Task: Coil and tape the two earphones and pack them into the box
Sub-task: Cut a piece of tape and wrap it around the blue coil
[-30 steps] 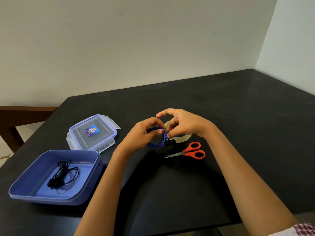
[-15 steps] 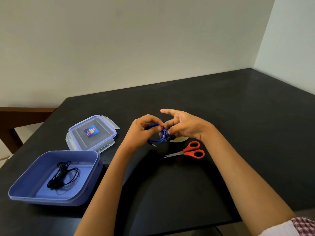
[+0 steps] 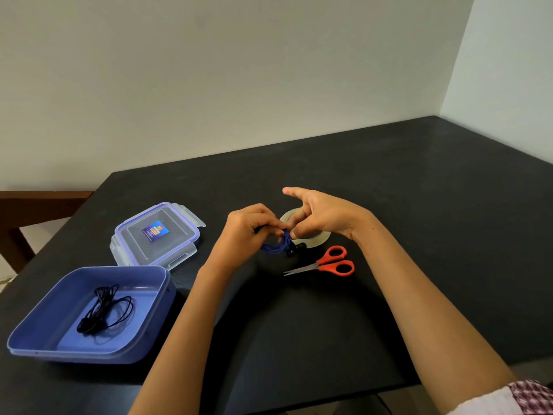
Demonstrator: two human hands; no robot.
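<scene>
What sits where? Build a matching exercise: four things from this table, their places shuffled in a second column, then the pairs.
1. black coiled earphone
2. blue coiled earphone
3. red-handled steel scissors
4. clear blue-rimmed plastic lid

A. flat on the black table, behind the blue plastic box
B. held between left hand and right hand
C. beside the clear tape roll
D. inside the box

Pairs: 1-D, 2-B, 3-C, 4-A.

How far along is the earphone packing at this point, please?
Done: the black earphones lie coiled in the open blue box. In hand: the left hand and right hand pinch the coiled blue earphones near the tape roll; whether tape is on them I cannot tell. Left: placing that coil in the box, whose lid lies beside it.
</scene>
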